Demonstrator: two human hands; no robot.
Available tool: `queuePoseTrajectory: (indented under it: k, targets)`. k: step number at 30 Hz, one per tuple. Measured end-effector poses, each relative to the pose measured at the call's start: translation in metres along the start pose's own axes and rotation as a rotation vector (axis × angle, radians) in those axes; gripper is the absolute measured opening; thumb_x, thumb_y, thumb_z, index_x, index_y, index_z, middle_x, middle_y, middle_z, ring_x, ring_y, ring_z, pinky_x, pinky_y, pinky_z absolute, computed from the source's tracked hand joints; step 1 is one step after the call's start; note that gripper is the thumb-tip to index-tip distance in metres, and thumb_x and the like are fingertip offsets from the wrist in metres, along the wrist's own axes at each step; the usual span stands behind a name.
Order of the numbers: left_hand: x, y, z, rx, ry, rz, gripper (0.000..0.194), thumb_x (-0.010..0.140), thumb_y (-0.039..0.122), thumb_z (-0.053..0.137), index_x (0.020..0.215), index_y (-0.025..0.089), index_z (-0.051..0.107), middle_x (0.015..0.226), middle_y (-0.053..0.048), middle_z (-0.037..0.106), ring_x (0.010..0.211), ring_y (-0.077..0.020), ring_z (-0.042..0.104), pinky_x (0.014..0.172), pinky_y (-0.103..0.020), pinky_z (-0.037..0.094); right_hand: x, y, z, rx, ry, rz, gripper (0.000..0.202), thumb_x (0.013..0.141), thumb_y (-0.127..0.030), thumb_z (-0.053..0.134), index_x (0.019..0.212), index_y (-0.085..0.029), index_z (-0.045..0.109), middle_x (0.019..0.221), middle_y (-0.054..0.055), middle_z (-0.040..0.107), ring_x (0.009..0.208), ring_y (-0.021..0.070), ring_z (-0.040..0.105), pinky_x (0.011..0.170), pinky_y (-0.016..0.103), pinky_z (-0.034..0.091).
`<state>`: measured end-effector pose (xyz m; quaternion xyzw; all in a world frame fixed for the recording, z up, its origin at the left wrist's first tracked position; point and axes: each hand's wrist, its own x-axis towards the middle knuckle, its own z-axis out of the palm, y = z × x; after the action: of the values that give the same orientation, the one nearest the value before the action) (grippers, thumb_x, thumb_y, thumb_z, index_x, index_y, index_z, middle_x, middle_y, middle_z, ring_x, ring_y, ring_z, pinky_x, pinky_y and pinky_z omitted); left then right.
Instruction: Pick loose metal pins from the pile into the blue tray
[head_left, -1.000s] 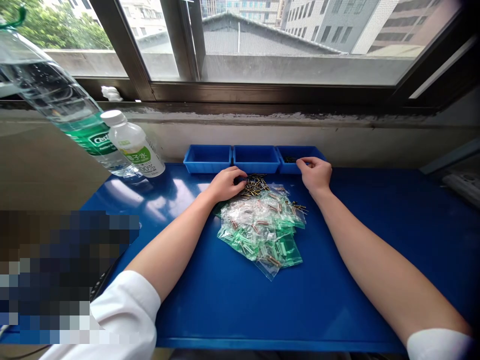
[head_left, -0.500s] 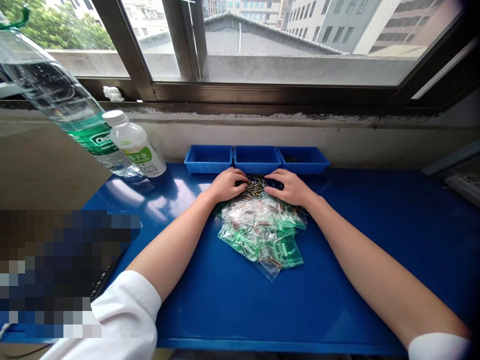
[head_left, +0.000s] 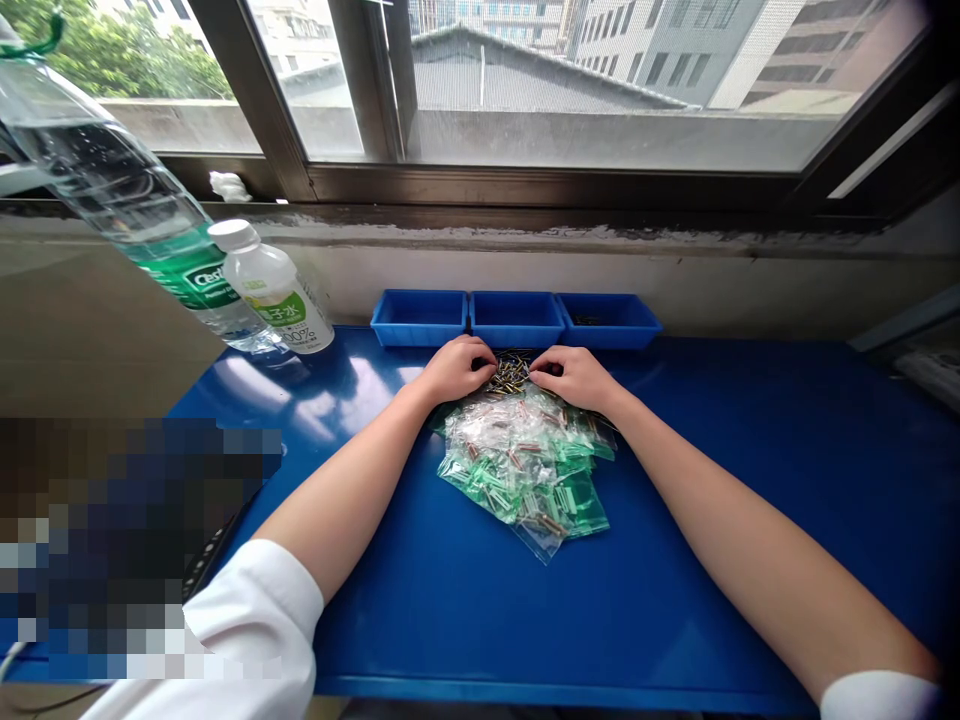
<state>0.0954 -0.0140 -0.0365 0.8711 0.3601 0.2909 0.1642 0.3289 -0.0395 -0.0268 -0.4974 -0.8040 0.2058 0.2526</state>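
Note:
A small pile of brass-coloured and dark metal pieces, which look like screws (head_left: 512, 374), lies on the blue table between my two hands. My left hand (head_left: 459, 368) rests at the pile's left edge, its fingers curled and thumb tip near the index finger. At the right edge, the thumb and fingers of my right hand (head_left: 576, 378) are drawn into a pinch. Whatever sits between the fingertips is too small to make out. Just in front of the pile is a heap of clear and green-tinted plastic bags (head_left: 525, 460) holding small metal parts.
Three blue bins stand against the wall: a left bin (head_left: 420, 332), a middle bin (head_left: 517, 335) and a right bin (head_left: 626, 338) with dark pieces inside. A large water bottle (head_left: 150, 215) and a small white-capped bottle (head_left: 281, 300) stand at the back left.
My right hand's thumb and fingers have come closer together at the pile. My left hand has stayed almost where it was, and the bags have not moved.

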Motion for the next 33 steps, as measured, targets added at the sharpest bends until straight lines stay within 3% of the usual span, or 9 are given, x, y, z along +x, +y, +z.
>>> queuePoseTrajectory:
  k: [7, 13, 20, 28, 33]
  targets:
    - [0.0, 0.001, -0.001, -0.027, 0.009, -0.003, 0.012, 0.079, 0.02, 0.058, 0.078, 0.019, 0.07, 0.086, -0.002, 0.072, 0.087, -0.0185, 0.063, 0.085, -0.031, 0.048, -0.001, 0.001, 0.001, 0.061, 0.03, 0.071, 0.016, 0.076, -0.033, 0.063, 0.076, -0.019, 0.072, 0.078, 0.003, 0.07, 0.069, 0.0165, 0.061, 0.063, 0.027, 0.044]
    - [0.001, 0.001, -0.001, -0.026, 0.001, -0.019, 0.013, 0.08, 0.022, 0.058, 0.079, 0.019, 0.071, 0.087, -0.002, 0.072, 0.088, -0.0184, 0.063, 0.083, -0.03, 0.048, -0.001, 0.002, 0.0, 0.191, 0.09, 0.123, 0.026, 0.074, -0.043, 0.063, 0.074, -0.017, 0.07, 0.071, 0.003, 0.068, 0.062, 0.0156, 0.058, 0.058, 0.027, 0.042]
    - [0.001, 0.011, -0.003, 0.184, 0.075, -0.058, 0.021, 0.086, 0.031, 0.053, 0.089, 0.021, 0.071, 0.093, -0.003, 0.071, 0.091, -0.0208, 0.063, 0.082, -0.034, 0.043, -0.003, -0.004, 0.0, 0.274, 0.164, 0.105, 0.034, 0.078, -0.048, 0.061, 0.068, -0.016, 0.066, 0.063, 0.002, 0.062, 0.055, 0.0123, 0.049, 0.052, 0.027, 0.036]
    - [0.002, 0.029, -0.003, 0.133, -0.026, 0.109, 0.028, 0.092, 0.038, 0.047, 0.093, 0.02, 0.069, 0.092, -0.004, 0.07, 0.089, -0.018, 0.062, 0.08, -0.032, 0.039, -0.003, -0.011, 0.0, 0.32, 0.222, -0.042, 0.023, 0.08, -0.039, 0.063, 0.073, -0.018, 0.069, 0.078, 0.004, 0.068, 0.072, 0.0174, 0.06, 0.064, 0.029, 0.045]
    - [0.003, 0.027, 0.0, 0.125, 0.052, 0.136, 0.024, 0.092, 0.03, 0.048, 0.087, 0.019, 0.068, 0.086, -0.003, 0.07, 0.084, -0.016, 0.061, 0.077, -0.031, 0.038, -0.004, -0.014, 0.0, 0.329, 0.224, -0.028, 0.022, 0.08, -0.038, 0.064, 0.073, -0.018, 0.069, 0.077, 0.004, 0.068, 0.07, 0.017, 0.06, 0.061, 0.028, 0.044]
